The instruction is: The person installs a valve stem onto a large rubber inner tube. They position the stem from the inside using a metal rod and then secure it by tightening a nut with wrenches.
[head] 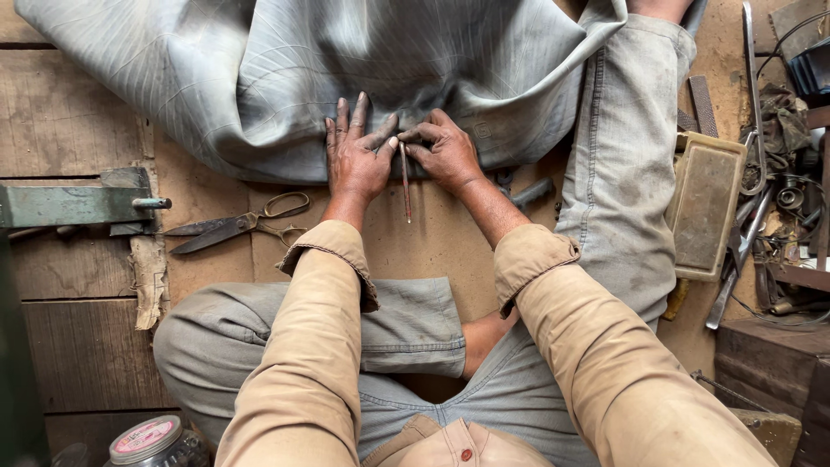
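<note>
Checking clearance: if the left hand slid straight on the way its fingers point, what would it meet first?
The left hand already lies flat on the grey rubber sheet; going on, it would likely meet only more of that sheet's folds.

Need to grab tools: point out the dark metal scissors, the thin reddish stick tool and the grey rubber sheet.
dark metal scissors point(232, 225), head view, on the pivot.
thin reddish stick tool point(405, 186), head view, mid-shaft.
grey rubber sheet point(285, 69), head view, on its middle.

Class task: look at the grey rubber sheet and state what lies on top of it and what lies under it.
On the rubber sheet lie the left hand and right hand, which holds a thin tool. Beneath, wooden floor shows at its edges; the rest is covered.
</note>
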